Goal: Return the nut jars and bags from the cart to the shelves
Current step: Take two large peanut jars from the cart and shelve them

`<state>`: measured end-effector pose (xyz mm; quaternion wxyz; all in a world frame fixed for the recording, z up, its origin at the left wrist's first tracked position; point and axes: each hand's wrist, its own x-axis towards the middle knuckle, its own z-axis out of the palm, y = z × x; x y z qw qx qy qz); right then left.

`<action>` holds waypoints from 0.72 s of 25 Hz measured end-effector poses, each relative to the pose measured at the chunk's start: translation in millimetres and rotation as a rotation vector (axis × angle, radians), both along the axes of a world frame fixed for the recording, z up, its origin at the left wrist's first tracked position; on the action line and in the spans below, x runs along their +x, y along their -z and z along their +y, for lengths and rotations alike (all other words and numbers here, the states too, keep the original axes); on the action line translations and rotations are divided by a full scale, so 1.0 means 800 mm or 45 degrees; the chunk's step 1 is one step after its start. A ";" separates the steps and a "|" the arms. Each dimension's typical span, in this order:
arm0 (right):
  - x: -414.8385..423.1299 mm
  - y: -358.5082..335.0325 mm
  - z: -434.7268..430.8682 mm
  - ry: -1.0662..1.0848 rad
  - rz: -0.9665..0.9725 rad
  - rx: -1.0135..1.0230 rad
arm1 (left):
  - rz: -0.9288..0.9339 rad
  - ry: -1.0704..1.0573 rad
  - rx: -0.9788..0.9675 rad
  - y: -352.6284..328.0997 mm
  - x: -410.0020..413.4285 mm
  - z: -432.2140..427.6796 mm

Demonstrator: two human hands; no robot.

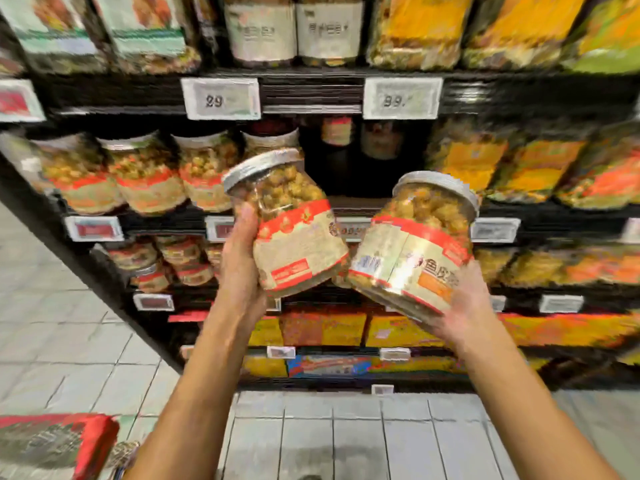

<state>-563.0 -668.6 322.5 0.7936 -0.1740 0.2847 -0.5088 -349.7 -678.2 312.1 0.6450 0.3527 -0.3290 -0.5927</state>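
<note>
Silver-lidded shelf row point(145, 174) at left. My left hand point(242, 268) grips the left jar point(291, 230), tilted, before the shelf gap point(363, 164). My right hand point(464, 306) clasps the right jar point(415, 244) from beneath. Shelving step; next, I judge, both go upright into that gap.

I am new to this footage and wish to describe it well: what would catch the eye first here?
Two nut jars are held up in the centre: the left hand grips the left jar, its top leaning left, and the right hand grips the right jar, leaning right. Behind them the middle shelf has a dark gap beside a row of like jars. A red bag lies at the bottom left.
</note>
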 end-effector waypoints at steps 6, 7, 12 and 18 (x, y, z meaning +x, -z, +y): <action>-0.026 0.023 -0.010 0.204 -0.087 -0.003 | -0.195 -0.169 -0.084 -0.001 -0.050 -0.073; -0.031 0.028 -0.012 0.209 -0.085 0.010 | -0.267 -0.225 -0.124 0.001 -0.056 -0.083; -0.063 0.052 -0.035 0.235 0.020 0.196 | -0.640 -0.478 -0.097 0.012 -0.084 -0.121; -0.092 0.056 -0.066 0.198 0.157 0.241 | -0.876 -0.870 -0.102 0.031 -0.124 -0.171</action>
